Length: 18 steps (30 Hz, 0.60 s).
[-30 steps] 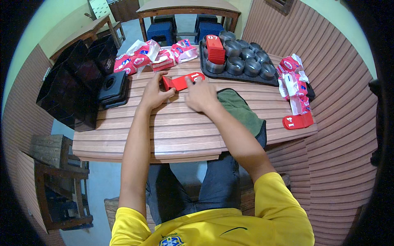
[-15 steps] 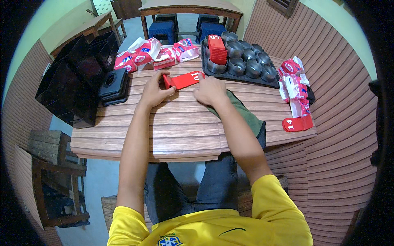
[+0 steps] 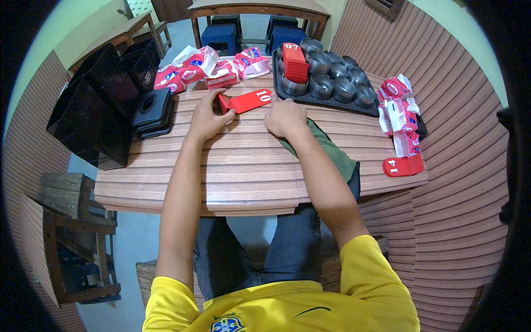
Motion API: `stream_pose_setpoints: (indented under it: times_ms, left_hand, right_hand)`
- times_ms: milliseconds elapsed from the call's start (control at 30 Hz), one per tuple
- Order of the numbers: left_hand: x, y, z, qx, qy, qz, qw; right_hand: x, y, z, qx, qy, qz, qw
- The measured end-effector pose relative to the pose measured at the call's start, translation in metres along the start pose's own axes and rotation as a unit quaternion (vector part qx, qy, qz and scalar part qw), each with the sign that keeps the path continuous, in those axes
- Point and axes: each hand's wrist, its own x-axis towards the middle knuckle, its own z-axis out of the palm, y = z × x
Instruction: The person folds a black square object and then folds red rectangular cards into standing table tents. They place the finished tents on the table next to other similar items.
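A red table number sign (image 3: 250, 102) with white digits lies slanted above the wood-striped table, between my hands. My left hand (image 3: 209, 119) grips its bent base, thumb on the near side and fingers on the far side. At the sign's rounded end is my right hand (image 3: 286, 117), fingers curled and the index fingertip touching the edge; its thumb is partly hidden. A green cloth with a dark border (image 3: 334, 152) lies on the table, partly beneath my right wrist and forearm.
Beyond my right hand, a black tray (image 3: 310, 103) carries several metal cups (image 3: 321, 87) and a stack of red signs (image 3: 295, 65). Tissue packs (image 3: 224, 74) line the far edge; others (image 3: 398, 108) stand right, beside another red sign (image 3: 402, 165). Black boxes (image 3: 91, 116) and black holders (image 3: 152, 110) sit left.
The sign has tilted slightly, its bent base shifting a little away from me. My right index finger has moved off the digits to the sign's end. My left hand keeps its grip.
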Motion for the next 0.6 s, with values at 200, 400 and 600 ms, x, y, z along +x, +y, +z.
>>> stream_pose_setpoints:
  times_ms: [200,400,600]
  left_hand:
    - [0.0,-0.003,-0.001,0.011,0.003,0.023,1.0]
    - [0.001,-0.01,0.001,-0.138,-0.022,-0.019,0.99]
    - [0.0,-0.008,-0.004,-0.16,-0.06,-0.033,0.985]
  right_hand:
    - [-0.021,-0.049,0.01,-0.037,-0.023,-0.159,0.986]
    - [-0.007,-0.022,0.0,0.008,-0.037,-0.08,0.996]
    - [0.001,0.001,-0.003,0.01,-0.03,-0.05,0.998]
